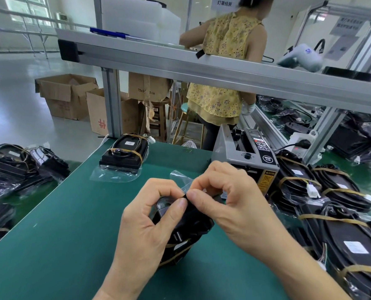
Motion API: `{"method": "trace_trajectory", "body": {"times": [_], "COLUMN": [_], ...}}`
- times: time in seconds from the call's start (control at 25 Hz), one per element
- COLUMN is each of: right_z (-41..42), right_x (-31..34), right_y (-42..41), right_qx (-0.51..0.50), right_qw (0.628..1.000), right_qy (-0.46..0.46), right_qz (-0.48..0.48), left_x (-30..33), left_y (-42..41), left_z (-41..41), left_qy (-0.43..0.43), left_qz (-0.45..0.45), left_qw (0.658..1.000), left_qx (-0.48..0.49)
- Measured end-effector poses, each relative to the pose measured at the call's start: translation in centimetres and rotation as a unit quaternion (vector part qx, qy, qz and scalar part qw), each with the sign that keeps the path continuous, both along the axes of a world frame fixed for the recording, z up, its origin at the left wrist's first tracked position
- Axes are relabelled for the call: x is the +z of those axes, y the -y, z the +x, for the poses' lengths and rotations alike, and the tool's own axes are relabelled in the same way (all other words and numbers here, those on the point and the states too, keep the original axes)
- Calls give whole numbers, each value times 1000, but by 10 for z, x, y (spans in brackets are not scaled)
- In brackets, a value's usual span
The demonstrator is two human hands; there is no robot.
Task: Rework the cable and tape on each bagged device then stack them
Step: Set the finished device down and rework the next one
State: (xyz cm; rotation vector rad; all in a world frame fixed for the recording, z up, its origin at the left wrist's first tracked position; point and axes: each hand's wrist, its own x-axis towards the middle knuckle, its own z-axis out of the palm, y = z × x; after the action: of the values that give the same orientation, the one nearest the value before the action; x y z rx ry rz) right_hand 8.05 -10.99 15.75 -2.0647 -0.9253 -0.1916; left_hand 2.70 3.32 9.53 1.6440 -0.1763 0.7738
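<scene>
Green tabletop [50, 245] | one reworked device [123, 154] set aside | both hands [149, 215] [230, 191] pinching cable [187, 197] on my current device [186, 230] | pile [331, 202] waiting, I judge

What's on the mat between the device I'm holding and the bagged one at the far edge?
In the head view, only bare green mat lies between the held device and the far bagged device.

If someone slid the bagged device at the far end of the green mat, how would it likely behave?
The bagged device lies flat and wide, so it would probably slide rather than tip or roll. Its clear bag spreads loose and glossy on the mat, so it may crumple, drag or slip. The strapped cable on top looks unlikely to shift.
</scene>
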Motion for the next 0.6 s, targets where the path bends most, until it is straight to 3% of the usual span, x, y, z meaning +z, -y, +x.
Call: {"method": "trace_trajectory", "body": {"times": [0.2, 0.6], "right_z": [9, 6], "right_x": [6, -5], "right_y": [19, 16], "right_qx": [5, -24], "right_qw": [972, 967], "right_qy": [-216, -254], "right_qz": [89, 23], "left_x": [-9, -8], "left_y": [1, 6], "left_z": [-7, -11], "left_qy": [-67, -48], "left_qz": [14, 11], "left_qw": [997, 999], "left_qx": [-28, 9]}}
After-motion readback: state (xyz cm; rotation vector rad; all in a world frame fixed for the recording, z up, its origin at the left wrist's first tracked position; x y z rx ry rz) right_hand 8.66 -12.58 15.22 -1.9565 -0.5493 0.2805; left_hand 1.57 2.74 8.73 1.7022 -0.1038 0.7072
